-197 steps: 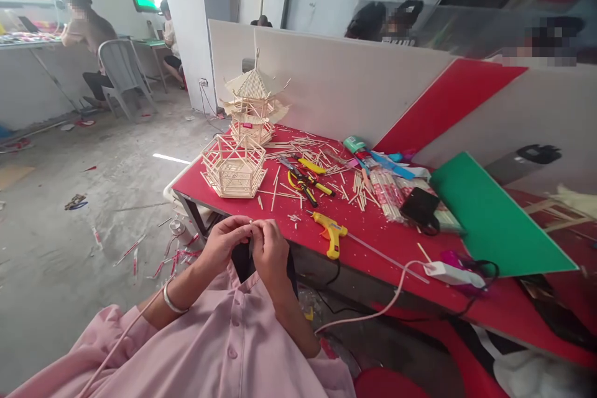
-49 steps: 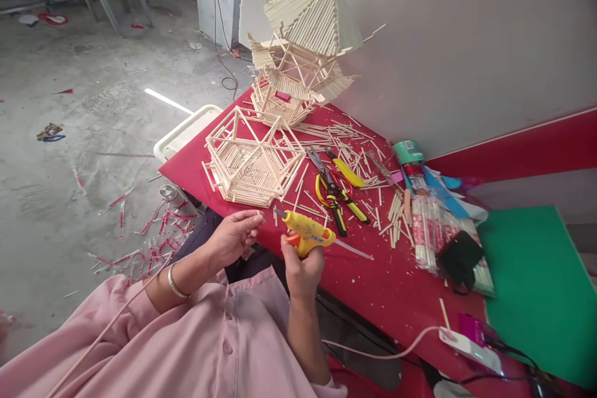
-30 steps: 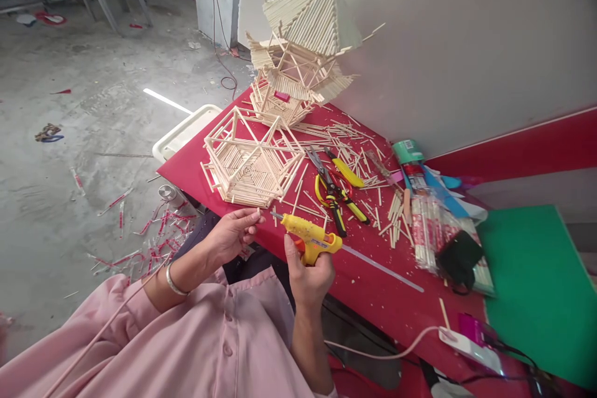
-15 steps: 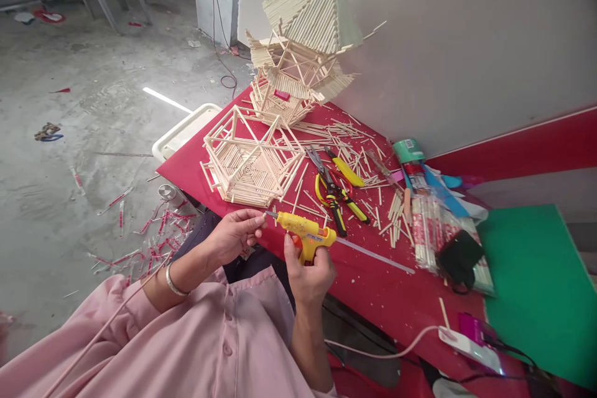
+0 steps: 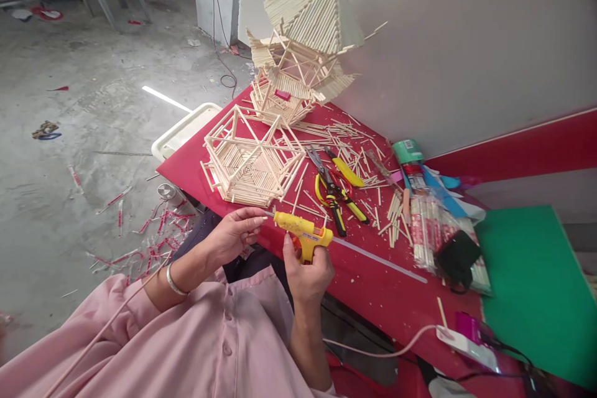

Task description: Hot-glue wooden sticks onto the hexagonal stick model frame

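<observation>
My right hand [image 5: 308,273] is wrapped round the handle of a yellow glue gun [image 5: 303,230], its fingers near the orange trigger. A long translucent glue stick [image 5: 380,259] sticks out of the gun's back end. My left hand [image 5: 236,233] is closed in a pinch right at the metal nozzle; what its fingertips hold is too small to make out. Just beyond the hands, a hexagonal frame of thin wooden sticks [image 5: 254,168] rests on the red tabletop [image 5: 364,292]. Behind it stands a tiered stick pagoda [image 5: 305,43] with slatted roofs.
Pliers [image 5: 333,189], a yellow-handled cutter [image 5: 347,171] and scattered sticks [image 5: 349,143] lie on the table. Packed sticks [image 5: 426,230], a black pouch [image 5: 457,258], a green board [image 5: 536,286] and a white power strip [image 5: 469,348] are at right. Torn wrappers [image 5: 163,236] litter the floor.
The glue gun has shifted slightly left, nearer my left fingertips. The glue stick's far end now reaches a little farther right. Both hands keep their grips.
</observation>
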The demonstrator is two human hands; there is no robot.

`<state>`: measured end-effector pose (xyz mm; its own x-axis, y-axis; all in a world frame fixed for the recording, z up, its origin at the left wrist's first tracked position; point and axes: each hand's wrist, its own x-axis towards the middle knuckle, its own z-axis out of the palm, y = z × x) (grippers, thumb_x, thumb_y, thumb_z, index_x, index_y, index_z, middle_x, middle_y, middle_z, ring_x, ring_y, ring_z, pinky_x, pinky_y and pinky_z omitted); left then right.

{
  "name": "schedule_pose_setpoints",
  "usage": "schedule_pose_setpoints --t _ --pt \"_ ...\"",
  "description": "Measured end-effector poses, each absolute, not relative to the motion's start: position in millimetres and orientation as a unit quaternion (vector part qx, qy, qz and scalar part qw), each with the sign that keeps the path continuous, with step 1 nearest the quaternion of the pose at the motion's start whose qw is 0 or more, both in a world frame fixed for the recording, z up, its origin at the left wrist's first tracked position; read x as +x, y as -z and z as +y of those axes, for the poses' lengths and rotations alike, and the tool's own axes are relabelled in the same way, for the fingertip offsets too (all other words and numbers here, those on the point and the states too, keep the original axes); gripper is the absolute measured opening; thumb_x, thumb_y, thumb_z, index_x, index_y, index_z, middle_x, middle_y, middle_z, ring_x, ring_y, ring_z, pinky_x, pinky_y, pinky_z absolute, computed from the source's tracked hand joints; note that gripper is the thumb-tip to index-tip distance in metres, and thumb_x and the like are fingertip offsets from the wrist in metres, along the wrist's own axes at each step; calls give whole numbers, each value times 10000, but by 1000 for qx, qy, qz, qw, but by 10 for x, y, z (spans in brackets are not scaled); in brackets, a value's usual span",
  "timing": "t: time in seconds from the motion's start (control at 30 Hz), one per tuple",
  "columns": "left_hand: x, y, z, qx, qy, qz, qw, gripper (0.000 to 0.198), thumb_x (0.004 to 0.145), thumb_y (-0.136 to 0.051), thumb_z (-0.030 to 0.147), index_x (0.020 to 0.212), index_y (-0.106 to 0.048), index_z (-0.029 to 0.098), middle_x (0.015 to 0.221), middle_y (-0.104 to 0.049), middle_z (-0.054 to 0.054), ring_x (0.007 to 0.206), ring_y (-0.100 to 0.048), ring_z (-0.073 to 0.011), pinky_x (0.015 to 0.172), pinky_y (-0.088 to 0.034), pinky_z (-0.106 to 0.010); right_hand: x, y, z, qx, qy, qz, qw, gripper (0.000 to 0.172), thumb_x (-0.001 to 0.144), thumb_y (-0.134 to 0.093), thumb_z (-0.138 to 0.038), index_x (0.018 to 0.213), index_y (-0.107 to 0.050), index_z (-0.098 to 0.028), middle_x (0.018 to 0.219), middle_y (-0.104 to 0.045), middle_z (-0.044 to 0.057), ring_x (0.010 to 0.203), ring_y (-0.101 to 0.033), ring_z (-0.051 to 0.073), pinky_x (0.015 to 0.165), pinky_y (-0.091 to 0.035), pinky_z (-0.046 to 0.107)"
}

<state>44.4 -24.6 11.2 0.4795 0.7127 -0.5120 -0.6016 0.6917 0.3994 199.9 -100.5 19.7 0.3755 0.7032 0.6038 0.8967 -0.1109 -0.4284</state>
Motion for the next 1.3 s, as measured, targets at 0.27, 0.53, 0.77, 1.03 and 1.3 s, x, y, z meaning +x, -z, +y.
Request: schedule_pose_setpoints --t 0.27,0.53,0.77,1.03,1.3 --pt "449 -130 -232 21 -397 343 851 355 509 -930 110 774 -694 118 638 -654 7 506 -557 -52 421 -367 -126 1964 -142 -1011 -751 103 -537 370 447 860 -616 -580 612 -481 -233 507 -549 -8 432 -510 133 460 -395 254" --pt "451 -133 -229 30 -403 344 847 333 559 -889 88 825 -693 127 661 -654 9 492 -524 -35 412 -333 -122 1967 -183 -1001 -761 61 -499 410 455 809 -674 -580 591 -475 -234 501 -571 1 419 -508 133 441 -374 252" --pt "476 -119 -261 72 -385 348 852 379 536 -907 136 824 -661 135 637 -628 21 466 -471 -34 418 -292 -147 1869 -213 -1017 -763 -91 -453 453 487 708 -756 -627 629 -500 -221 534 -607 -8 457 -541 133 482 -438 248" --pt "499 -158 -318 77 -322 346 878 360 530 -901 154 730 -603 121 589 -578 14 453 -444 -39 424 -269 -156 1798 -78 -971 -772 -65 -468 425 430 771 -695 -580 621 -519 -217 514 -577 -4 479 -512 134 475 -400 243" --pt "530 21 -374 -17 -329 313 891 278 509 -756 -14 733 -656 117 619 -596 -13 484 -478 -42 410 -300 -118 1719 22 -975 -744 31 -492 450 325 783 -649 -424 585 -476 -233 455 -502 -43 420 -440 118 443 -358 243"
